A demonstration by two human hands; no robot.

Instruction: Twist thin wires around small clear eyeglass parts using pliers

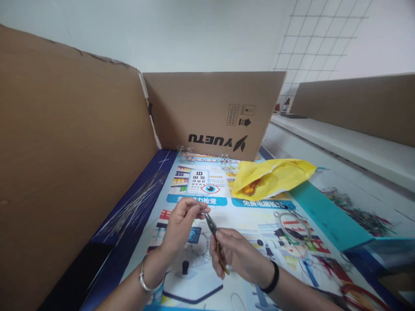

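My right hand [235, 252] is wrapped round a pair of pliers [212, 228] with yellowish handles and dark narrow jaws. The pliers tilt up to the left, and their tips meet the fingertips of my left hand [184, 222]. Thumb and forefinger of that hand are pinched together; what lies between them is too small to make out. Below both hands, thin wire loops [202, 252] show faintly against the printed table cover [191, 283].
Straight thin wires [136, 203] lie in a bundle at the left. Cardboard panels [207, 108] stand at the back and left. Bent wire pieces [225, 160] sit near the back panel. At right are a yellow bag [272, 175], a tape-like ring [295, 227] and a turquoise box [330, 211].
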